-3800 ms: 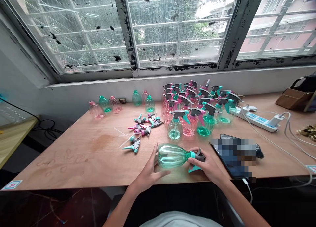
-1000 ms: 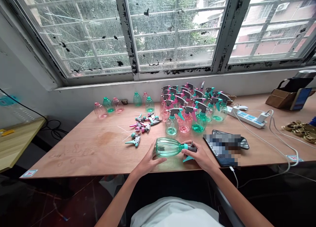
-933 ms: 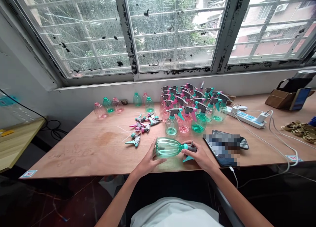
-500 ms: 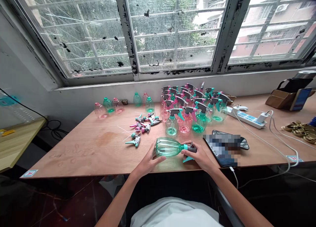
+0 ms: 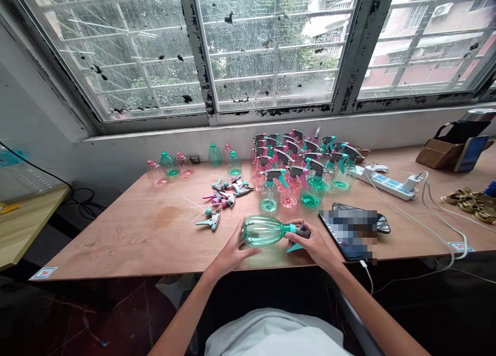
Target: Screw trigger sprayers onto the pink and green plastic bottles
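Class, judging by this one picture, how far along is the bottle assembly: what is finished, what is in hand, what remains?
Finished: a cluster of capped spray bottles stands by the window. In hand: a green bottle lies sideways, left hand on its body, right hand at its trigger head. Remaining: several capless bottles and loose trigger heads on the table.

A: What's the room like?
B: A wide window (image 5: 271, 46) with peeling black frames and white bars runs along the far wall, its panes grimy; daylight comes through, with green trees and a pink building outside.
A: And under it?
B: A white sill ledge (image 5: 194, 134), then a grey-white wall (image 5: 34, 134) at the left.
A: Furniture?
B: A long light-brown plywood worktop (image 5: 127, 242) stands beneath the window, and a second yellowish wooden table (image 5: 23, 227) sits at the far left. The floor (image 5: 77, 314) below is dark.
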{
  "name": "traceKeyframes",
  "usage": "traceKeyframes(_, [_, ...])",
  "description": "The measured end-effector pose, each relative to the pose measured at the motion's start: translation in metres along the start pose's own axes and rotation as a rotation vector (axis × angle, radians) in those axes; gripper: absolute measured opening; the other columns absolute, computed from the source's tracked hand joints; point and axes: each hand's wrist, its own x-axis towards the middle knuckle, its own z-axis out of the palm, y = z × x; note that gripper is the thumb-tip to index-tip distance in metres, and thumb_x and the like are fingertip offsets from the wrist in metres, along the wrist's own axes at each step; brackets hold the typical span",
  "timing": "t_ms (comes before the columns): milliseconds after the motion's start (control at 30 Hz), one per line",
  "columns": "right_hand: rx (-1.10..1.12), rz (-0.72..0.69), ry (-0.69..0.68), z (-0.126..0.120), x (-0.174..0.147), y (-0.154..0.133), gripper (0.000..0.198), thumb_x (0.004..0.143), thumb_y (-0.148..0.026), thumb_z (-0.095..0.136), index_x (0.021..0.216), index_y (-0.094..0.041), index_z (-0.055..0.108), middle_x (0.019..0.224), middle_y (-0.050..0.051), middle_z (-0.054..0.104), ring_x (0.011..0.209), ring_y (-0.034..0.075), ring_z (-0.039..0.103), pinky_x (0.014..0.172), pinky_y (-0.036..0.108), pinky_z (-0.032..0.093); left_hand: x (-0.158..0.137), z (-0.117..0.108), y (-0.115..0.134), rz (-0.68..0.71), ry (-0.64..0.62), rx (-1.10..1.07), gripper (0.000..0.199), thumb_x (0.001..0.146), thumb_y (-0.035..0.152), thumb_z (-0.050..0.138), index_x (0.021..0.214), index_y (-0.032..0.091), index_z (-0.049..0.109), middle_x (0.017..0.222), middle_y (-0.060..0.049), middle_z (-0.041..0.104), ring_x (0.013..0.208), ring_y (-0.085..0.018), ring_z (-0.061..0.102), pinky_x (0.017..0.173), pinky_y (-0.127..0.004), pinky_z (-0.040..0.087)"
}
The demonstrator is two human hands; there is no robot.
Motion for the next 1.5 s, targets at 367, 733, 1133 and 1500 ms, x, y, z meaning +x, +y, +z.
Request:
traceKeyframes(367, [-0.001,0.085,-0.032,-0.002,-0.001,0.001,0.031,0.084,-0.034,0.081,0.105,-0.018,0.065,0.069,-0.002,0.07,0.063,0.018,0.069,0.064,0.032,0.06,-0.007,0.002,0.009,-0.049,0.035,0.039,0.116,0.081,0.026,0.082,0.16,0.04,-0.002,0.172,-0.004,0.009,0.155,-0.032,0.02,0.127,-0.05,0.017])
traceKeyframes(733, [-0.014,0.192,-0.026,-0.001,0.002,0.004,0.028,0.084,-0.037,0.08,0.103,-0.021,0.067,0.076,-0.003,0.067,0.066,0.018,0.069,0.067,0.034,0.063,-0.013,-0.003,0.008,-0.074,0.023,0.179,0.095,0.093,0.029,0.069,0.16,0.04,0.003,0.171,-0.005,0.015,0.156,-0.031,0.017,0.127,-0.05,0.013])
traceKeyframes(1133, [-0.027,0.157,-0.004,-0.002,0.001,-0.005,0.029,0.083,-0.035,0.081,0.104,-0.02,0.067,0.074,-0.003,0.068,0.063,0.018,0.07,0.066,0.032,0.062,-0.009,-0.001,0.009,-0.093,0.0,0.087,0.105,0.086,0.031,0.078,0.161,0.038,0.005,0.172,-0.006,0.012,0.155,-0.033,0.021,0.127,-0.052,0.016])
traceKeyframes(1500, [-0.031,0.149,-0.01,0.002,0.001,-0.005,0.036,0.077,-0.041,0.085,0.101,-0.021,0.068,0.076,-0.002,0.068,0.062,0.02,0.07,0.063,0.037,0.064,-0.009,0.0,0.012,-0.109,0.035,0.074,0.106,0.084,0.033,0.079,0.162,0.032,0.007,0.172,-0.006,0.012,0.157,-0.036,0.008,0.128,-0.053,0.01])
